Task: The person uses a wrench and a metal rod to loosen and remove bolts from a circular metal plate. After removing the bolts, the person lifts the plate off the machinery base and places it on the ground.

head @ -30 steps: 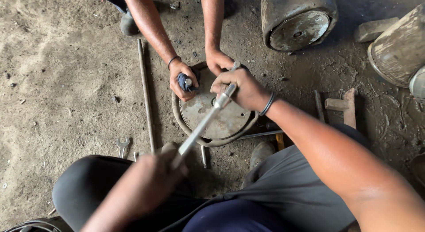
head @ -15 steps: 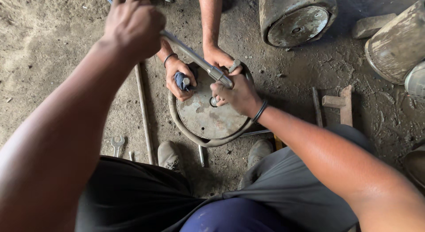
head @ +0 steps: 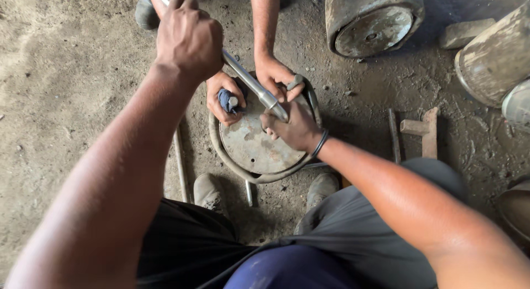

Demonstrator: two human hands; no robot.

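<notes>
Since half a second ago, the person's left hand (head: 189, 38) has stayed high near the top edge of the view, its fingers wrapped tight around the far end of the long grey metal bar (head: 248, 82). One second ago that hand was low, near the person's knee, so the bar has swung all the way over.

The person's right hand (head: 291, 128) is closed around the bar's lower end, where it meets the round, rusty metal disc (head: 259, 148) lying on the dirt floor. A thick, worn grey ring (head: 218, 151) goes around the disc's edge.

Another person's two hands reach in from the top. One (head: 223, 98) grips a small blue-wrapped tool (head: 227, 100) at the disc's left side, and the other (head: 280, 76) presses on the ring at the disc's top edge.

Judging from this, the work is part way through. The ring sits around most of the disc, and the bar is in place at the top. What the bar's tip does under the hand is hidden.

Two dusty shoes (head: 208, 191) rest just below the disc. A dirty round drum (head: 372, 21) lies further off, at the top right.
</notes>
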